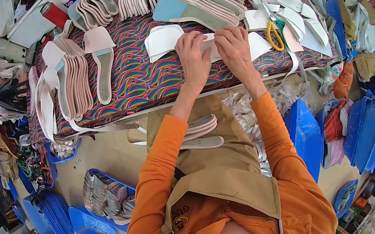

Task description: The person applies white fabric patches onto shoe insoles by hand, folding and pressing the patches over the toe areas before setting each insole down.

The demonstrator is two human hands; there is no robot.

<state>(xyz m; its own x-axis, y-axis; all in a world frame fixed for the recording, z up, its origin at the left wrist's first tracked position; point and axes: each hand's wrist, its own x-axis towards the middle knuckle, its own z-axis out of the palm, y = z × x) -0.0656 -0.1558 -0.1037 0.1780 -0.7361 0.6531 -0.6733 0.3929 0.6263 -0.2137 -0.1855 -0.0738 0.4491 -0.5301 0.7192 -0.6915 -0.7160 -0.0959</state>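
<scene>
Over the front half of the table, my left hand (194,59) and my right hand (234,49) are close together, fingers curled. Both pinch a white shoe-shaped piece (210,44) between them; the fingers hide much of it. To the left lies a stack of white cut pieces (163,42). Another white piece (259,46) shows right of my right hand. Just behind the hands sits a row of insoles (206,9) with blue and pink ends. Yellow-handled scissors (274,36) lie to the right among white scraps.
Stacked insoles (73,82) and a single insole (103,74) lie at left on the patterned table (142,87). White strips (47,104) hang over its edge. More insoles (200,134) rest on my lap. Blue bins (305,134) stand on the floor. A red can (54,15) is at back left.
</scene>
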